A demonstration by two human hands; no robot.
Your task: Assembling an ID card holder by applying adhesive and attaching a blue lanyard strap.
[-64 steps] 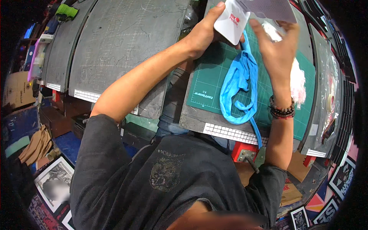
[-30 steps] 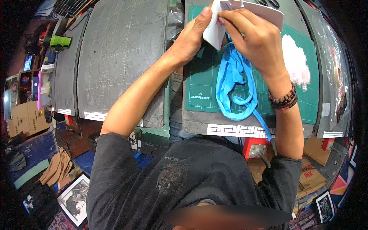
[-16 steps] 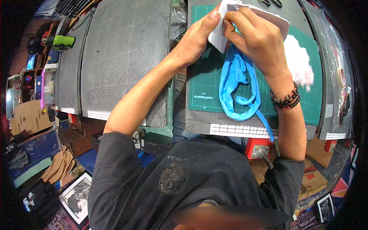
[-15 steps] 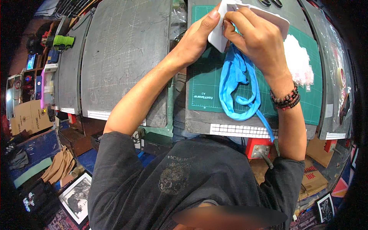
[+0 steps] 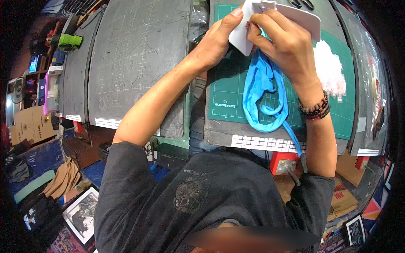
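The left hand (image 5: 217, 40) grips the left panel of a white folded card (image 5: 240, 40), other fingers hidden behind it. Between the hands, the card is already open, held above a green cutting mat (image 5: 230, 90) and not yet set down; its top is cut off. A blue cloth strip (image 5: 258, 80) lies looped below the right hand (image 5: 287, 42), upper end hidden. That hand's fingertips bunch at the card's inner face; what they pinch, if anything, I cannot tell. Right of it, a white pile (image 5: 331, 71) is too glaring to make out.

White-lettered green mat (image 5: 228, 90), red-lettered cardboard box (image 5: 344, 203)
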